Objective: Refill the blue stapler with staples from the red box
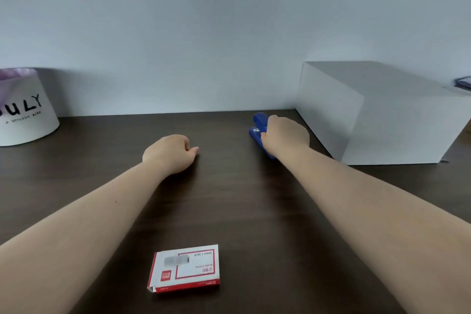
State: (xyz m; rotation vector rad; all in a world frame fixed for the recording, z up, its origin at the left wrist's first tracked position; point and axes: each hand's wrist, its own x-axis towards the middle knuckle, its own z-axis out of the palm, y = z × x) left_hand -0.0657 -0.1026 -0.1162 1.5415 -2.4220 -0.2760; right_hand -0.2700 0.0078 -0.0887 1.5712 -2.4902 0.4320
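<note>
The blue stapler (258,128) is found at the far side of the dark wooden desk (242,211), close to the wall and just beside the large white box (382,115) on the right. It is covered from above by the right hand (285,136), whose fingers are curled down over its body; only the stapler's far end and left edge are seen past the knuckles, so a grasp is suggested, though a firm clamp cannot be confirmed. The left hand (169,153) is rested on the desk near the middle, loosely curled, with nothing held in it. The red staple box (184,267) is laid flat at the near edge, well apart from both hands. A white lettered bin (25,112) is seen far left.
</note>
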